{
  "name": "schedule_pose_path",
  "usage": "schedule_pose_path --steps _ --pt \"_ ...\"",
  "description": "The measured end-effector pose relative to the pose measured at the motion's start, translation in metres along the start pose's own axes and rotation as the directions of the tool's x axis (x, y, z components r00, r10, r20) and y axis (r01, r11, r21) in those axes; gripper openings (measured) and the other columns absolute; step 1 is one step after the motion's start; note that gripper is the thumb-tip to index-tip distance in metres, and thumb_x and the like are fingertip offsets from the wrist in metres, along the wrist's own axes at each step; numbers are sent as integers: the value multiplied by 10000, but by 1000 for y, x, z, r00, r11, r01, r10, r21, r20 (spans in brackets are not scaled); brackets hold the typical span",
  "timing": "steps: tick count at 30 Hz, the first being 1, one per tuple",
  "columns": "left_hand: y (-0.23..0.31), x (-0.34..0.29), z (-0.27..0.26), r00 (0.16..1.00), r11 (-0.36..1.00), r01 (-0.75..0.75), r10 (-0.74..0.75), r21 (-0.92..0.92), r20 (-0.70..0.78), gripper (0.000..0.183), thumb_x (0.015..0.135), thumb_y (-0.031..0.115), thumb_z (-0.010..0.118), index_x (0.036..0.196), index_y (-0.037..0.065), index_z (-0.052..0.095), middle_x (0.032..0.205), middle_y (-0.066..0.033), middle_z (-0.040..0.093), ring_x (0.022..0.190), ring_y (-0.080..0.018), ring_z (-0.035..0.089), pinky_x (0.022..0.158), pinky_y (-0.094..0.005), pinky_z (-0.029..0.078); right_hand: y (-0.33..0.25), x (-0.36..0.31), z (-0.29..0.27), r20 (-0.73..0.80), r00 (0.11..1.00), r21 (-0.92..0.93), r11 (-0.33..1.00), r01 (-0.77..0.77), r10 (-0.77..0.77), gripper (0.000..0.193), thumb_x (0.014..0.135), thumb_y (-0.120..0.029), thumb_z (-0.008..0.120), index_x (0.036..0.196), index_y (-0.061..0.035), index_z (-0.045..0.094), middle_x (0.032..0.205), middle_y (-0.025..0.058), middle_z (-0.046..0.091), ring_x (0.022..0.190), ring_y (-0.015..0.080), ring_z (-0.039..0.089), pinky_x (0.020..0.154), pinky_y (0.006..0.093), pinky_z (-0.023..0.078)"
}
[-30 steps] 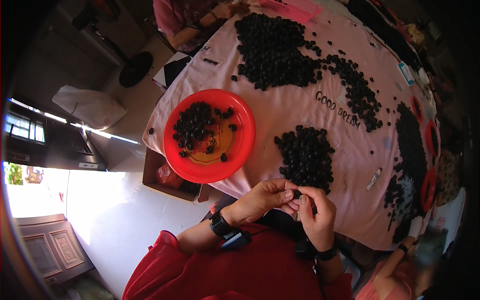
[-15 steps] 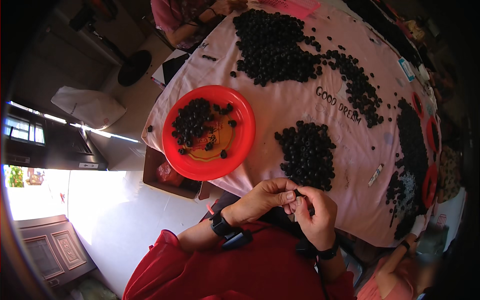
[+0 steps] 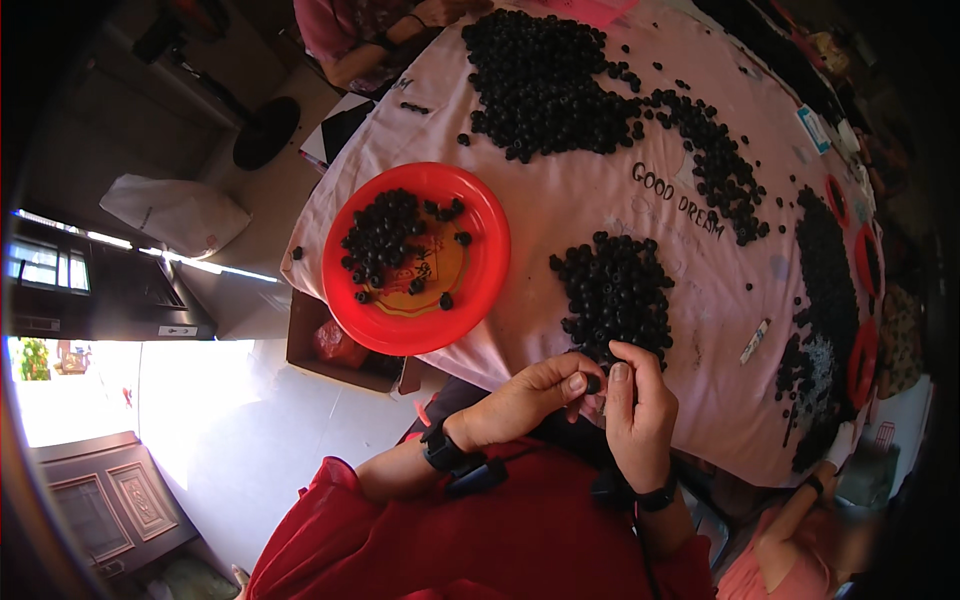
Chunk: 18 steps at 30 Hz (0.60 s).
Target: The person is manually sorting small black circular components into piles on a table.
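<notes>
My left hand pinches a small black round part between thumb and fingertips, in front of my body at the near table edge. Close beside it is my right hand, its thumb and forefinger stretched out and slightly apart; nothing clear shows between them. Just beyond my fingers a pile of the same black parts lies on the pink cloth. To the left, a red plate holds a cluster of these parts, with a few loose around it.
A large black heap covers the far cloth, trailing right. More dark pieces lie at the right near red plates. A white marker-like stick lies nearer. Co-workers sit far left and lower right. A cardboard box stands below the red plate.
My right hand has drawn a little away from the left, its forefinger and thumb straightening. The black part stays in my left fingertips. The whole view has shifted slightly.
</notes>
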State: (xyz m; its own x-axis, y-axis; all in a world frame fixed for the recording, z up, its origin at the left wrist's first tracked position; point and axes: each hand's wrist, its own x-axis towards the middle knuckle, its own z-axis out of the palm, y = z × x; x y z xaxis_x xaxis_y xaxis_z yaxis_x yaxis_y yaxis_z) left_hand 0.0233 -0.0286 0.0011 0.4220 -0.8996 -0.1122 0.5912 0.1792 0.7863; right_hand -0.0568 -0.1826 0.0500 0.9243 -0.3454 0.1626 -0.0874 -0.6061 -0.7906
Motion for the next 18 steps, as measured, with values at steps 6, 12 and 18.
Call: schedule_pose_path --steps 6,12,18 --pt "0 -2 2 1000 992 -14 17 124 -19 292 1097 267 407 1220 64 576 963 3 561 837 -87 514 772 -247 456 3 3 4 -36 997 -71 995 66 -68 196 954 -28 564 1132 0 640 833 160 698 669 285 694 587 358 526" --pt "3 -2 2 999 981 -7 17 193 -50 283 1097 252 407 1216 59 575 936 2 559 831 -86 508 765 -248 454 1 3 5 -28 998 -70 996 58 -60 193 943 -22 572 1122 -9 641 855 166 705 683 304 698 596 371 532" --pt "6 -3 1 999 985 30 -26 169 -23 242 1093 211 427 1216 56 566 1014 8 567 935 -75 534 856 -259 469 3 4 6 -41 996 -69 995 76 -79 189 944 -22 569 1118 -9 641 861 170 703 679 301 697 592 370 530"
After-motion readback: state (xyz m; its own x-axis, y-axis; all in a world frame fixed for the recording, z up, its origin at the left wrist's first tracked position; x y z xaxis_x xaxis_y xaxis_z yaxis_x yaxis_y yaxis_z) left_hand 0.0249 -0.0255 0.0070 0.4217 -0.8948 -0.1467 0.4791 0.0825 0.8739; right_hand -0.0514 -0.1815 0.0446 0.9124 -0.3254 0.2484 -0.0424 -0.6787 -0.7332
